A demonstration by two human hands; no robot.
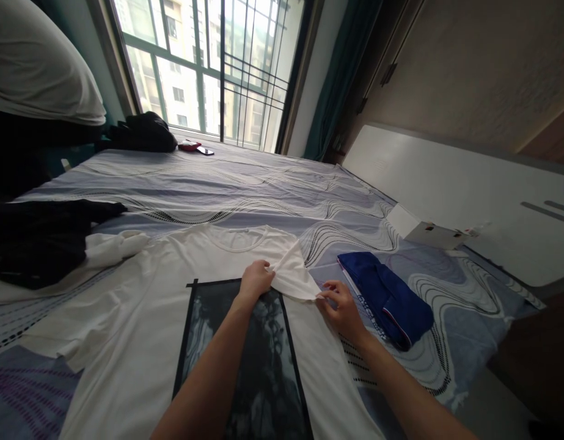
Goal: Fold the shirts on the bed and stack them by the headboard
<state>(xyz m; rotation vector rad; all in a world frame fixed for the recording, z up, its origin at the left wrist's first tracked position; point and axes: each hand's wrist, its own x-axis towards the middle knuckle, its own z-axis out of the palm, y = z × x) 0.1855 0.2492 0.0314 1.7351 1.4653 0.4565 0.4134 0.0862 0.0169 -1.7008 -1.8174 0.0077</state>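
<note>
Bedsheet (263, 183) bears a shirt (139, 305), likely limp and light; left hand (256, 281) and right hand (341, 310) fingers pinch its sleeve (293, 275) edges.

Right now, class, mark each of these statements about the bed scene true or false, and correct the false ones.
1. The left hand and right hand both grip the sleeve of the white T-shirt. True.
2. The folded blue garment lies to the left of the T-shirt. False: it lies to its right, next to the right hand.
3. The T-shirt carries a dark rectangular print. True.
4. The black garment is stacked on the blue one. False: it lies apart from it, at the left side of the bed.
</note>
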